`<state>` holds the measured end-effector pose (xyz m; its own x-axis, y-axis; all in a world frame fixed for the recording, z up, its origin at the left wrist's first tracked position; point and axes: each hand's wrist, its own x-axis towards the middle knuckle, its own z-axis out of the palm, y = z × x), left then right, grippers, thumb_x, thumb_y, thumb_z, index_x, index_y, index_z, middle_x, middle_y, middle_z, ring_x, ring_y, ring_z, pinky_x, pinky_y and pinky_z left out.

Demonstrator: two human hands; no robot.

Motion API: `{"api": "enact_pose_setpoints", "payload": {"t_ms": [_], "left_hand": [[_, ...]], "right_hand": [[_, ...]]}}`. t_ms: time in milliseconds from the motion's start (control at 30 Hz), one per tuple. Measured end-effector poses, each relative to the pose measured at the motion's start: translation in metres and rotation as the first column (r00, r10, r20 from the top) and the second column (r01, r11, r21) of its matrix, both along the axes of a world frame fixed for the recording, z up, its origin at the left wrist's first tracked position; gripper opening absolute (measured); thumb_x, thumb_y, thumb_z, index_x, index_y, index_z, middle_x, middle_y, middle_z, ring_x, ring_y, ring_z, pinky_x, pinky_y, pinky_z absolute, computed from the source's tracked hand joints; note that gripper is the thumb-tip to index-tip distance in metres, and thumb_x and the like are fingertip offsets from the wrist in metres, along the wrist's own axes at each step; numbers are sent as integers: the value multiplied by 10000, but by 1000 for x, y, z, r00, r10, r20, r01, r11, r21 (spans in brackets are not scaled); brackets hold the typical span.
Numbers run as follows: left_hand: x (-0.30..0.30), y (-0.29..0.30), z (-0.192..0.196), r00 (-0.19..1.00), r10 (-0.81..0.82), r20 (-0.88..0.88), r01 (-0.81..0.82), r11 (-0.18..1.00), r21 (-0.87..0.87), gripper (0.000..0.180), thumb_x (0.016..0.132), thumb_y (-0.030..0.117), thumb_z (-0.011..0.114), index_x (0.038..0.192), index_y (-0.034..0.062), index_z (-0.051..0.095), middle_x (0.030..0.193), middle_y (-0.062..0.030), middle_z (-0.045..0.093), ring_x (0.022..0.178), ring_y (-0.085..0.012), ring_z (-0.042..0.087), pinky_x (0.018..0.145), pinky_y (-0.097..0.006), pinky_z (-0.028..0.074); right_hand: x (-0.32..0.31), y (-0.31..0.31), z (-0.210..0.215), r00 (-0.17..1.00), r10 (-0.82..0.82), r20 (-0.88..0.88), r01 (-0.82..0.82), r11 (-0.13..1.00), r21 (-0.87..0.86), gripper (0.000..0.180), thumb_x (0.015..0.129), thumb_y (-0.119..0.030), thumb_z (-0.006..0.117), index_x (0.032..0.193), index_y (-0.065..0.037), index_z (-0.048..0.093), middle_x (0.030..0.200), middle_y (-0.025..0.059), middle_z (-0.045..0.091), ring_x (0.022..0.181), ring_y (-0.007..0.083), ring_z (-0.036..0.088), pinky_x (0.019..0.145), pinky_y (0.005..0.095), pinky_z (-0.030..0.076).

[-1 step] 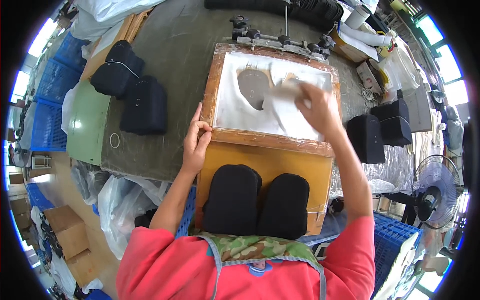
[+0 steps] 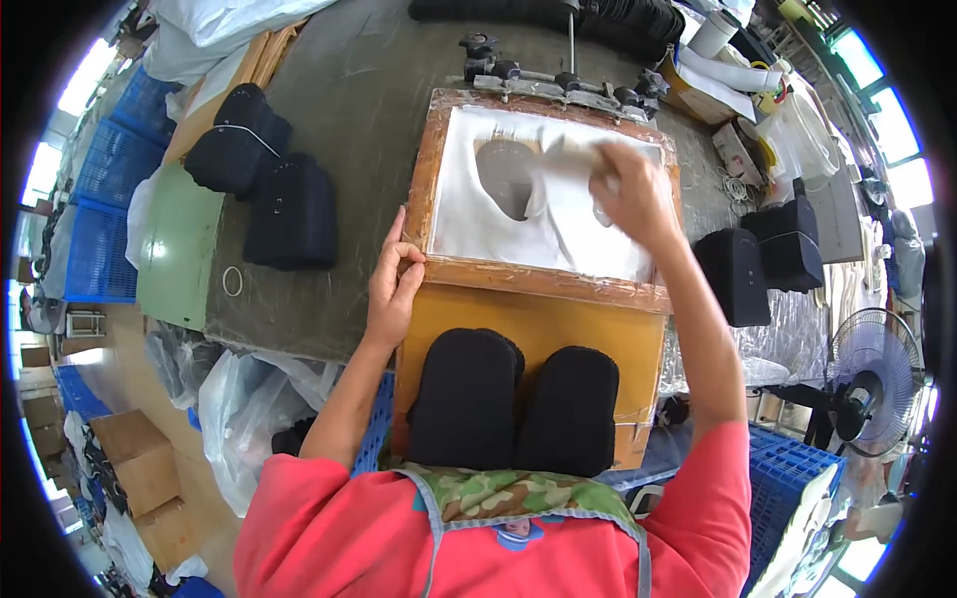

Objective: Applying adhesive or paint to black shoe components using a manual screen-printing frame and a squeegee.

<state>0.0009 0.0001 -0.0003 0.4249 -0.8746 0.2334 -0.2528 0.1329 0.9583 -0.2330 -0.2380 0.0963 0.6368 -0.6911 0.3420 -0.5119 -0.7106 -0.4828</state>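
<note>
In front of me lies a wooden screen printing frame [image 2: 546, 276] with a white sheet and a dark rounded opening [image 2: 506, 177]. My left hand [image 2: 394, 289] grips its near left corner, thumb on the near side and index finger stretched along the left side. Over the right part of the screen, my right hand [image 2: 633, 194] is closed on a pale squeegee [image 2: 576, 167], which motion blurs; its exact shape cannot be made out. Nearer to me, black insole-shaped pads stand in two piles, a left pile [image 2: 466, 399] and a right pile [image 2: 568, 409], on a brown board [image 2: 538, 317].
A clamp bar [image 2: 568, 85] holds the frame's far edge. Tied black pad bundles sit at left [image 2: 289, 214] and right [image 2: 733, 279]. A fan [image 2: 867, 374] stands at right, blue crates [image 2: 100, 249] at far left, and a plastic bag [image 2: 239, 419] hangs by the table edge.
My right hand and the squeegee have shifted slightly toward the far side of the screen. The left hand stays on the frame's corner.
</note>
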Motion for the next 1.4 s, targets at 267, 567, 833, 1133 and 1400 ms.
{"api": "enact_pose_setpoints", "payload": {"t_ms": [267,567,833,1133,1400], "left_hand": [[-4,-4,40,981,-35,-189,10,991,-132,172,961,188,481,1007,39,554,1544,-289,293,1410,-239,330,1121,-371,229],[24,-50,133,998,-43,44,55,952,-300,482,1047,386,338,1323,15,475,1438,-178,453,1385,-243,374,1147,-387,242],[35,-68,89,985,78,-154,-101,983,-150,475,1025,346,419,1312,-20,516,1277,-139,586,1196,-226,537,1041,-373,379],[-8,-131,18,459,-104,883,-98,981,167,338,814,-9,576,1150,-10,611,1127,-239,625,1103,-431,548,939,-519,416],[-2,-144,12,385,-214,898,-144,947,287,306,833,-12,622,1129,29,553,1144,-151,611,1128,-355,546,954,-472,402]], "right_hand": [[38,-53,55,994,-107,12,99,870,-483,340,774,-76,599,1106,-49,669,1081,145,660,968,325,639,908,436,497],[-84,81,127,751,660,-19,-582,675,454,199,822,-114,670,993,-14,690,1029,133,704,942,320,671,858,401,512],[-60,-12,-65,942,-285,-177,306,946,104,304,836,-210,711,1081,-36,665,1010,163,690,954,322,655,848,412,496],[-68,-3,-77,885,-347,311,143,837,528,294,790,-116,758,1054,-33,660,838,102,649,761,208,610,710,363,500],[-258,0,13,736,-538,411,308,806,505,429,906,-25,595,1327,-107,582,977,-22,597,881,63,571,815,209,465]]}}
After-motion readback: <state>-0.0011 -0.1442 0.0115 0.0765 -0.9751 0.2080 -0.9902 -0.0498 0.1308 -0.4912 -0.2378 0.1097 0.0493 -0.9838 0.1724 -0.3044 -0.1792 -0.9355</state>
